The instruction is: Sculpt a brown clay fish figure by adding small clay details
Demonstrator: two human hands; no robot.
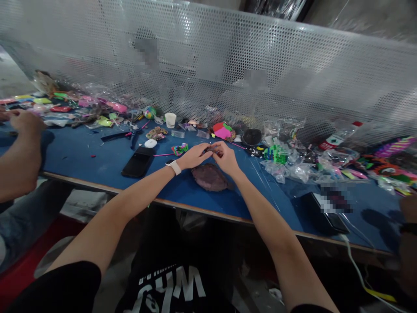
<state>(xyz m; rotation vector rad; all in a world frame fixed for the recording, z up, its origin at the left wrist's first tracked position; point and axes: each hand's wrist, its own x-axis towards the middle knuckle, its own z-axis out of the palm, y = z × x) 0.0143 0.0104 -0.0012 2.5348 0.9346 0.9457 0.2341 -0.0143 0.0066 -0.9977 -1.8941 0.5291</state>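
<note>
Between the fingertips of my left hand [194, 156] and my right hand [226, 158] is a small grey-brown lump [210, 149] that looks like modelling clay. Both hands are closed on it, with fingers bent and thumbs close together, and partly hide it. Just below them, a flat, roughly oval purplish-brown piece [210, 177] with an uneven edge lies on the blue table [172, 191]. My left wrist wears a watch with a white band [176, 167]. A small green multicoloured piece [180, 149] lies left of my hands.
A black phone [138, 162] and a white oval case [150, 143] lie to the left. Behind stand a paper cup [170, 120] and a perforated metal screen [208, 65]. Clear plastic bags [296, 167], a bottle [340, 137] and a black box [322, 213] are right. Another person's arm [22, 152] is left.
</note>
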